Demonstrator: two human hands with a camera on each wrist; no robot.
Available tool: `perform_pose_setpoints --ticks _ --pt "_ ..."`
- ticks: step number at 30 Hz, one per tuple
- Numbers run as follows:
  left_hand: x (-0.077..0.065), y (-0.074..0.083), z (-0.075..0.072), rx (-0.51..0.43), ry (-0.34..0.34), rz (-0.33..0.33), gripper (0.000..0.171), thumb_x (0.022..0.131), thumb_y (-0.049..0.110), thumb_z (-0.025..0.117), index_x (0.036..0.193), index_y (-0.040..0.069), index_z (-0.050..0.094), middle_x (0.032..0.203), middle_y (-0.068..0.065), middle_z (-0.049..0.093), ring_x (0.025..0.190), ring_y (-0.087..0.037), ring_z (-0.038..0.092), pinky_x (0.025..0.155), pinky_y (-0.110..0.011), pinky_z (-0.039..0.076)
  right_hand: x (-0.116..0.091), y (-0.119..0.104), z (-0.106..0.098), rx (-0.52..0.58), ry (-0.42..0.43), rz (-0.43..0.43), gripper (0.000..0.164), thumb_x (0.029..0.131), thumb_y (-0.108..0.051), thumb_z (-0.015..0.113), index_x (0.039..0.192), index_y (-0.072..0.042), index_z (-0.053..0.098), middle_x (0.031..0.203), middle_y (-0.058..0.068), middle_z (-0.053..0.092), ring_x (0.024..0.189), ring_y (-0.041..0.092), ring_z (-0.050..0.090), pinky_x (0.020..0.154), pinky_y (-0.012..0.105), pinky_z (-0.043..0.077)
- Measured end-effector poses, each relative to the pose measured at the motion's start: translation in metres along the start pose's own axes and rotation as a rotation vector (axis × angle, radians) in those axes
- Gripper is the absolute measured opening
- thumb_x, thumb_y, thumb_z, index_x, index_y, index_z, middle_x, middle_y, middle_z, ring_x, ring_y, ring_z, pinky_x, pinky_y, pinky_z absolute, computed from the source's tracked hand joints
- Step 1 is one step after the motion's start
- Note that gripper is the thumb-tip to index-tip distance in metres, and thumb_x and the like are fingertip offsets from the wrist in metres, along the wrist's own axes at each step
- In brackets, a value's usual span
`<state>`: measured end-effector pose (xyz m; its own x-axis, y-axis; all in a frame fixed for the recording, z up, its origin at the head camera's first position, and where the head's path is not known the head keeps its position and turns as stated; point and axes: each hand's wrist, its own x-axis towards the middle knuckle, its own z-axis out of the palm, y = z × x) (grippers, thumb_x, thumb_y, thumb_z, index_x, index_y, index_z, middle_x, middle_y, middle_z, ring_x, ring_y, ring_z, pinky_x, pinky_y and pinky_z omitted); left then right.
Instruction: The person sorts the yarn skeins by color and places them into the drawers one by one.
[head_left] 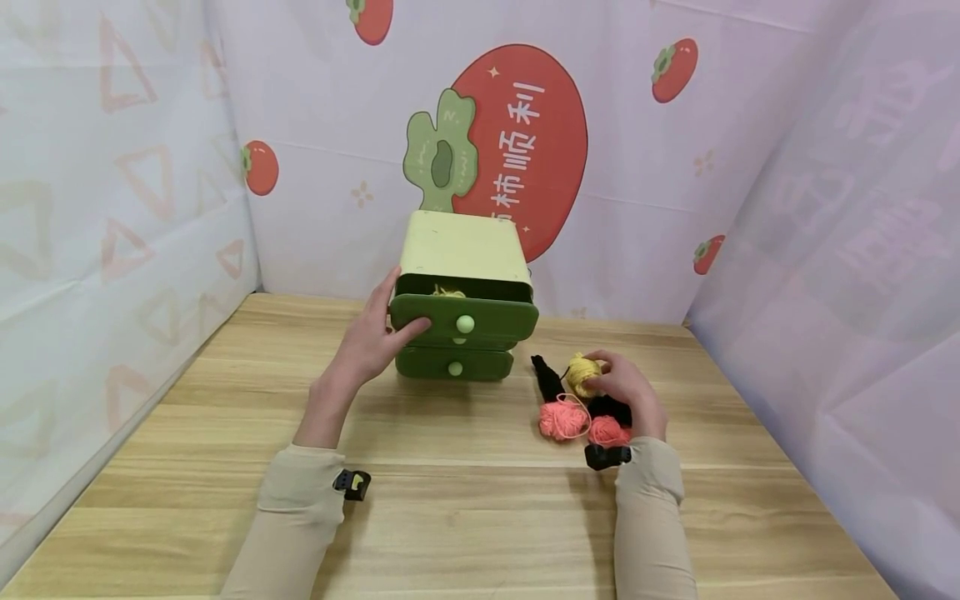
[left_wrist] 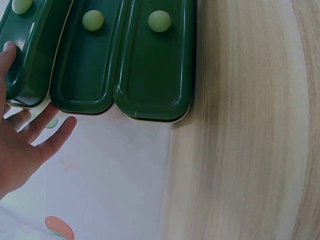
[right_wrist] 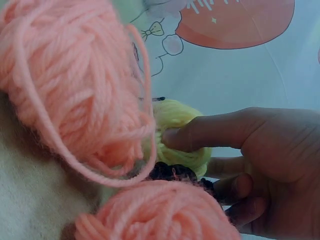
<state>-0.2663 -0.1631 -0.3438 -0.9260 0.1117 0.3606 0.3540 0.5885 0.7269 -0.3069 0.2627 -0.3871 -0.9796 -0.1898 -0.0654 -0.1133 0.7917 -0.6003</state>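
Note:
A small cabinet (head_left: 465, 246) with a cream top and green drawers stands toward the back of the table. Its top drawer (head_left: 498, 321) is pulled out, and some yellow yarn (head_left: 448, 292) shows inside. My left hand (head_left: 367, 337) lies at the cabinet's left side, thumb on the top drawer's front and other fingers spread straight along the side. To the right, my right hand (head_left: 628, 387) pinches a yellow yarn ball (right_wrist: 175, 115) between thumb and fingers. Pink yarn balls (head_left: 562, 419) (head_left: 609, 432) and black yarn (head_left: 547, 379) lie close around it.
Below the top drawer, the middle drawer (left_wrist: 87, 65) and bottom drawer (left_wrist: 155, 70) are pushed in. The wooden table (head_left: 465, 517) is bounded by a printed cloth backdrop (head_left: 322, 108) at the back and cloth walls at both sides.

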Motion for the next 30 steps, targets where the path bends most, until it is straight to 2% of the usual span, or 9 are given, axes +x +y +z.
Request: perform_pose_setpoints --ticks 4,8,11,19,26,30 --pt "0.0 0.001 0.0 0.006 0.001 -0.001 0.096 0.088 0.067 0.06 0.159 0.04 0.002 0.167 0.005 0.013 0.127 -0.032 0.054 0.097 -0.049 0.05 0.0 -0.001 -0.001 -0.011 0.029 0.009 0.048 0.09 -0.012 0.065 0.136 -0.002 0.055 0.128 0.033 0.058 0.107 0.036 0.059 0.086 0.046 0.051" --pt "0.001 0.001 0.0 0.007 -0.002 -0.003 0.096 0.087 0.067 0.06 0.159 0.041 0.002 0.167 0.006 0.013 0.126 -0.032 0.055 0.096 -0.049 0.05 0.0 -0.001 -0.003 -0.023 0.068 0.016 0.047 0.091 -0.013 0.064 0.136 -0.003 0.055 0.131 0.035 0.055 0.099 0.034 0.06 0.072 0.038 0.051" --pt "0.001 0.0 0.0 0.01 -0.004 -0.006 0.095 0.087 0.068 0.06 0.158 0.042 0.002 0.167 0.007 0.013 0.126 -0.032 0.055 0.097 -0.05 0.05 -0.001 -0.003 -0.005 -0.02 0.116 0.016 0.048 0.091 -0.015 0.064 0.137 -0.005 0.055 0.133 0.035 0.054 0.093 0.033 0.059 0.065 0.033 0.047" --pt "0.001 0.001 0.001 0.019 -0.006 -0.016 0.096 0.087 0.069 0.059 0.158 0.042 0.002 0.167 0.007 0.011 0.123 -0.034 0.058 0.098 -0.051 0.049 -0.003 -0.017 -0.012 -0.024 0.242 -0.018 0.045 0.092 -0.019 0.064 0.135 -0.01 0.059 0.133 0.029 0.058 0.104 0.038 0.06 0.073 0.038 0.047" --pt "0.001 0.0 0.001 0.013 -0.002 -0.014 0.095 0.087 0.069 0.06 0.158 0.044 0.001 0.167 0.007 0.013 0.123 -0.033 0.057 0.097 -0.05 0.05 -0.007 -0.031 -0.019 -0.053 0.4 -0.058 0.039 0.092 -0.026 0.064 0.13 -0.014 0.065 0.122 0.023 0.065 0.083 0.031 0.063 0.062 0.032 0.043" --pt "0.002 -0.001 0.0 0.009 -0.002 -0.013 0.096 0.087 0.069 0.06 0.158 0.043 0.001 0.167 0.007 0.013 0.125 -0.033 0.056 0.098 -0.051 0.05 -0.009 -0.038 -0.022 -0.075 0.453 -0.07 0.037 0.094 -0.03 0.063 0.128 -0.017 0.066 0.124 0.02 0.066 0.081 0.03 0.063 0.06 0.032 0.041"
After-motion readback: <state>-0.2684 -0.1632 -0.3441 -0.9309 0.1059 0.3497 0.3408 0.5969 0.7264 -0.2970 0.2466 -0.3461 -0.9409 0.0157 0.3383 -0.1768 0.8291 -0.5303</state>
